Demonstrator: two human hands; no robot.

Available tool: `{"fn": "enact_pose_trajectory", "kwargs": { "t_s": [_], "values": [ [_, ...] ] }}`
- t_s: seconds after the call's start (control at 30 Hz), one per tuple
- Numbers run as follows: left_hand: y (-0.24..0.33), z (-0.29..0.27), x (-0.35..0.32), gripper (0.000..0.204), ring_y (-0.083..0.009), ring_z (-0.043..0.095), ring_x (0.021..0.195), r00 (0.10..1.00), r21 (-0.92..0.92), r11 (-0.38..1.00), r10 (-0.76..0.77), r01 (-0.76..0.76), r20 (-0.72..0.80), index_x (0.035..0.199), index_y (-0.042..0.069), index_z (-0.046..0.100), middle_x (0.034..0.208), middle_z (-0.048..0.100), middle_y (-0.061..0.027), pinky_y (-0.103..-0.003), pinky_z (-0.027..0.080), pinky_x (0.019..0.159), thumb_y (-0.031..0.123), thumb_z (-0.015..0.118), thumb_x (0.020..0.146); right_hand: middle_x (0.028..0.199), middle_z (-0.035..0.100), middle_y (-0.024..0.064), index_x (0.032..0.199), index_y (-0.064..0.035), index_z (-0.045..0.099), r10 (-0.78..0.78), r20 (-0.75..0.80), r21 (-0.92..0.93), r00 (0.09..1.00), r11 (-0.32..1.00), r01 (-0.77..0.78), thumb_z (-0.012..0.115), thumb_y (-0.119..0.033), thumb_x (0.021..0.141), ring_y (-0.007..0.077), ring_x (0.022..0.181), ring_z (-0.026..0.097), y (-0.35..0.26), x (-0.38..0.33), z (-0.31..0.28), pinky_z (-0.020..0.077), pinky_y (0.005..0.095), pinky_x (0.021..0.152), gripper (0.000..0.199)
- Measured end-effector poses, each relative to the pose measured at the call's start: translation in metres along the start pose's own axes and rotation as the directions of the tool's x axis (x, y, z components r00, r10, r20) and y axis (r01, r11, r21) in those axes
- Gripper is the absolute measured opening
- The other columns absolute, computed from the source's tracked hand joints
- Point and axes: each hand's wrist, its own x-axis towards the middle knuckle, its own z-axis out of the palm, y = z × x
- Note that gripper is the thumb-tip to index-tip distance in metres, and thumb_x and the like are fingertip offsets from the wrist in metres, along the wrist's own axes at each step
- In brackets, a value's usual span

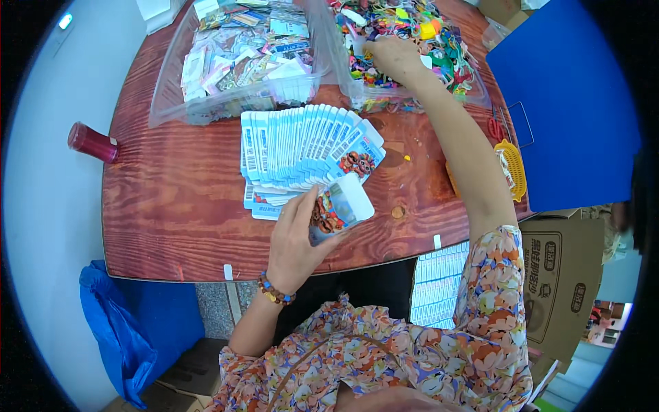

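Observation:
My left hand (pixel 296 237) is wrapped round a small printed carton (pixel 331 214), standing with its white top flap raised near the table's front edge. Just beyond it lies a fanned stack of flat light-blue cartons (pixel 292 147). My right arm stretches across the table to a clear plastic bin (pixel 353 93) heaped with small colourful trinkets (pixel 446 48). Over that heap my right hand (pixel 398 58) has its fingers curled down among the pieces, beside something whitish. Whatever its fingertips grip is too small and too covered to make out.
Left of the trinkets, another clear bin (pixel 159 96) holds many small packets and cards (pixel 254 55). A dark red jar (pixel 95 142) is at the table's left edge. Red scissors (pixel 495 128) and a yellow basket (pixel 511 172) lie at the right, near a blue panel (pixel 570 103).

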Motion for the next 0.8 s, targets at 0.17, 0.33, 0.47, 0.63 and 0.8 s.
{"fn": "enact_pose_trajectory", "kwargs": {
  "t_s": [0.17,0.33,0.47,0.63,0.8],
  "values": [
    [-0.004,-0.011,0.004,0.081,-0.0361,0.059,0.11,0.999,-0.001,0.999,-0.048,0.048,-0.004,0.137,-0.005,0.048,0.121,0.057,-0.0221,-0.043,0.05,0.091,0.025,0.086,0.072,0.105,0.072,0.0067,0.111,-0.0191,0.073,0.038,0.083,0.059,0.996,0.997,-0.043,0.061,-0.021,0.087,0.0282,0.096,0.07,0.005,0.005,-0.006,0.0548,0.0459,0.081,0.027],
    [-0.005,-0.005,0.014,0.082,-0.0313,0.062,0.106,1.0,0.007,1.0,-0.01,0.01,-0.024,0.138,-0.004,0.048,0.118,0.059,-0.0193,-0.039,0.051,0.089,0.021,0.088,0.071,0.098,0.073,0.0084,0.119,-0.0064,0.069,0.012,-0.031,0.493,0.999,0.87,0.005,0.066,-0.027,0.089,0.0182,0.082,0.07,0.041,-0.009,-0.005,0.0532,0.0336,0.073,0.036],
    [-0.006,-0.004,0.02,0.081,-0.0358,0.059,0.109,1.0,0.003,1.0,-0.022,0.022,-0.006,0.137,-0.004,0.048,0.122,0.056,-0.022,-0.043,0.05,0.092,0.028,0.086,0.073,0.093,0.072,0.0013,0.116,-0.0062,0.07,0.129,0.122,0.831,0.984,0.528,-0.172,0.06,-0.027,0.099,0.0066,0.078,0.068,0.039,-0.019,-0.018,0.0488,0.0233,0.06,0.03],
    [0.0,-0.001,0.026,0.083,-0.0305,0.062,0.103,0.999,0.022,1.0,0.02,-0.019,-0.033,0.138,-0.003,0.047,0.116,0.059,-0.0184,-0.039,0.052,0.088,0.021,0.088,0.07,0.095,0.073,0.0014,0.116,-0.0076,0.071,0.125,0.131,0.938,0.983,0.304,-0.164,0.059,-0.02,0.099,0.006,0.072,0.07,0.044,-0.027,-0.035,0.0472,0.0181,0.054,0.024],
    [0.006,0.002,0.028,0.082,-0.0311,0.061,0.103,1.0,0.019,1.0,0.015,-0.015,-0.002,0.138,-0.003,0.047,0.116,0.059,-0.0184,-0.039,0.051,0.088,0.022,0.087,0.071,0.088,0.074,0.0005,0.113,-0.0095,0.072,0.207,0.178,0.948,0.962,0.226,-0.224,0.059,-0.019,0.097,0.0057,0.072,0.07,0.044,-0.034,-0.036,0.0479,0.019,0.055,0.022]
  ]
}}
